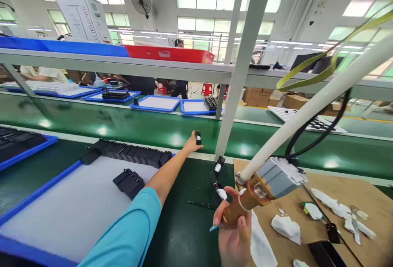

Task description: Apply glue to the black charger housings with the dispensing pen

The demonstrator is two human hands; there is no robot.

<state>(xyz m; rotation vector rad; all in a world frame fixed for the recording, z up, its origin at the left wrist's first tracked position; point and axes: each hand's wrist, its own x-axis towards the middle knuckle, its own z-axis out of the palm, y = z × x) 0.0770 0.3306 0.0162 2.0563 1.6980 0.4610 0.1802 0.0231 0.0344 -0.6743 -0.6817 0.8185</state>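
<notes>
Left hand (190, 145) is stretched out on a teal-sleeved arm, with thumb and fingertips pinched on a small black part (198, 137). The part is upright at the near edge of the green conveyor belt (123, 125), just left of the white frame post (239, 74); can't tell if it touches the belt. Right hand (235, 236) is low and close to the camera, fingers wrapped tight around the barrel of a brass tool (245, 201), which is tilted up to the right. The tool carries a grey block at its top end, and a white hose (307, 111) and black cable (310, 136) run off up right. Two more small parts (218, 164) lie on the dark mat between the hands. Left of the arm is a blue-rimmed foam tray (61, 209) with a row of black pieces (132, 152) at its far edge. The cardboard sheet (353, 193) on the right holds white scraps (287, 228).
</notes>
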